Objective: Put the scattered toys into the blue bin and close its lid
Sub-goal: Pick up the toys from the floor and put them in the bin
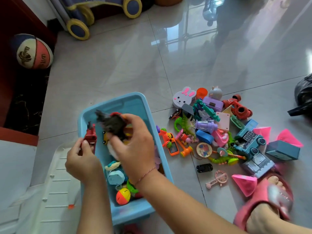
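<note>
Lower centre, over the blue bin [135, 100], right hand [135, 146] clutches a dark toy [113, 124], left hand [81, 162] pinches a red toy [90, 135]. Both are best released low inside.

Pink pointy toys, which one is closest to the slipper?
The pink pointy toy lowest in the picture, right beside the pink slipper. The other two lie farther up by the blue box: the left one and the right one.

blue bin [111, 103] 1 | white lid [55, 183] 1 | hands 2: left hand [81, 161], right hand [135, 147] | held toys 2: red toy [90, 134], dark toy [113, 124] | pink pyramids [244, 184] 3 | bunny box [183, 97] 1 | red car [238, 107] 1 | blue truck [249, 144] 1 | black car [204, 168] 1 | basketball [33, 51] 1 | pink slipper [270, 195] 1 | black bag [303, 97] 1
</note>
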### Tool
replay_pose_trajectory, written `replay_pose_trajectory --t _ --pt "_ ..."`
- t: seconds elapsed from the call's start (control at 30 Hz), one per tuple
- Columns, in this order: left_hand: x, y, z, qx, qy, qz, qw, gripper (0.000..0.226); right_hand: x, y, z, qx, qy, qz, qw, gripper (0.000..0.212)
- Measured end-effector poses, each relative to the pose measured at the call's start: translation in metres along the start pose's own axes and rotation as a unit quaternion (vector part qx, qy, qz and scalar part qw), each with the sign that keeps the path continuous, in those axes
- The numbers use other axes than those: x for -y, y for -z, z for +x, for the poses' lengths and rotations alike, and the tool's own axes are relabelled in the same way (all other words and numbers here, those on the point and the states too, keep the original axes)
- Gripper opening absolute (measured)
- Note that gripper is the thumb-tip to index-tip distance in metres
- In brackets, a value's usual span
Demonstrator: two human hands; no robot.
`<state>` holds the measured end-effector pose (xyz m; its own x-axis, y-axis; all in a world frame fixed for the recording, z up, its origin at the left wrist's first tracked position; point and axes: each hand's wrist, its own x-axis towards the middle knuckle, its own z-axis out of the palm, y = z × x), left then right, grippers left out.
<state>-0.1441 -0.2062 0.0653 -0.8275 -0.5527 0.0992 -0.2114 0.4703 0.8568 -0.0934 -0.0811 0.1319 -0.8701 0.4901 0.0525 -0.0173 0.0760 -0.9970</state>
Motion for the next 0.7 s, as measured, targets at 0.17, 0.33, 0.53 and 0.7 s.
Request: replay_pose_trajectory --t 0.17,0.33,0.53,0.7 --pt "0.004 -0.013 -0.004 0.025 -0.006 0.068 0.997 0.029 -0.059 0.019 0.028 0.049 -0.081 -0.154 0.984 0.041" --pt "0.001 -0.027 -0.024 0.107 -0.002 0.102 0.989 0.039 -0.079 0.041 0.019 0.106 -0.035 -0.218 0.969 0.041" --pt "-0.033 -0.065 -0.106 0.173 -0.161 0.038 0.971 0.038 -0.134 0.109 0.003 -0.05 -0.058 -0.278 0.958 0.033" --pt "-0.034 -0.109 -0.197 0.372 -0.218 0.032 0.902 0.039 -0.197 0.172 -0.007 -0.013 -0.18 -0.365 0.913 0.043"
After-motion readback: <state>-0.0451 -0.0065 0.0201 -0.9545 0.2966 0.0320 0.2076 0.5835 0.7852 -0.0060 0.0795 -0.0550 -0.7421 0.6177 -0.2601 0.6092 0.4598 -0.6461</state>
